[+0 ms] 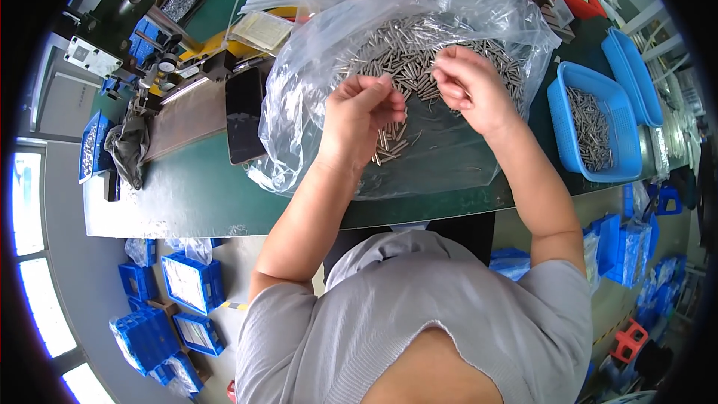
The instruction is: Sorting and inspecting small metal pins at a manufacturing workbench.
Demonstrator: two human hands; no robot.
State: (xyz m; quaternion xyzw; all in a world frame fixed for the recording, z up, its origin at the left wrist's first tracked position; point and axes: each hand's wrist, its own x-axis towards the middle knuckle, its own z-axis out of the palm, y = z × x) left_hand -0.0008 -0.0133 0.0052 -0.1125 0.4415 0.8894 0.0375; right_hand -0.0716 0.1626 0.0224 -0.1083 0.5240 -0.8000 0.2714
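On the green bench: a clear plastic bag [321, 105] lies spread open, with a heap of small metal pins [419, 60] on it.
Left hand [359, 116]: fingers curled around a small bunch of pins, a few loose ones lying just below it.
Right hand [467, 82]: fingertips pinched together at the heap's edge; whether a pin is between them I cannot tell.
Handling: pins look stiff, smooth and light singly, probably slippery; best pinched across the shaft near the middle.
Axis: thin cylinders lying flat, long axes mixed, many slanting up-left.
Nearby: blue basket [568, 135] of similar pins to the right; dark phone [243, 116] to the left.
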